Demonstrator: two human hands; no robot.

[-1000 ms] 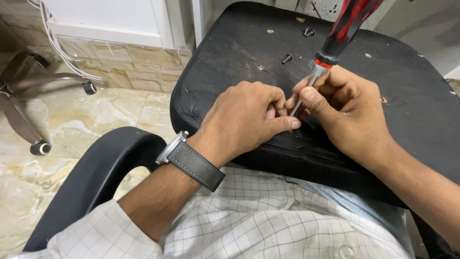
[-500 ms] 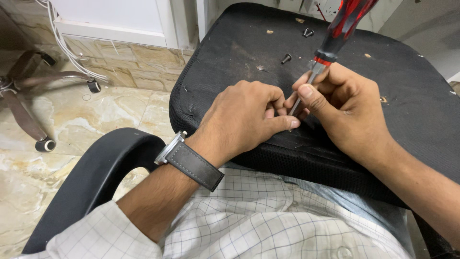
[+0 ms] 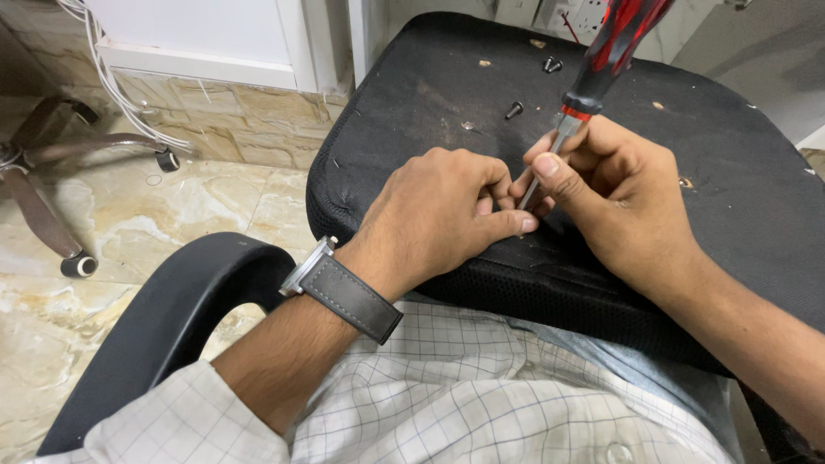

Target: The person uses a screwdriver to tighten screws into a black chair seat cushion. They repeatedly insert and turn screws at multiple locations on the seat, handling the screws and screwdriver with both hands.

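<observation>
A red-and-black screwdriver (image 3: 601,64) stands tilted over the black underside of a chair seat (image 3: 739,198). My right hand (image 3: 614,202) pinches its metal shaft (image 3: 550,159) just below the handle. My left hand (image 3: 443,215), with a grey-strapped watch (image 3: 339,288) on the wrist, is curled beside the tip, thumb and fingers closed around the spot where the tip meets the seat. What it pinches there is hidden. Two loose black screws (image 3: 514,109) (image 3: 551,64) lie on the seat farther back.
A black armrest (image 3: 180,318) curves at lower left. A chair base with castors (image 3: 51,206) lies on the marble floor (image 3: 129,223) at left. White cables (image 3: 120,94) hang by a white cabinet (image 3: 215,39). Wood chips dot the seat.
Both hands and the screwdriver hold nearly the same place; only the view has shifted a little.
</observation>
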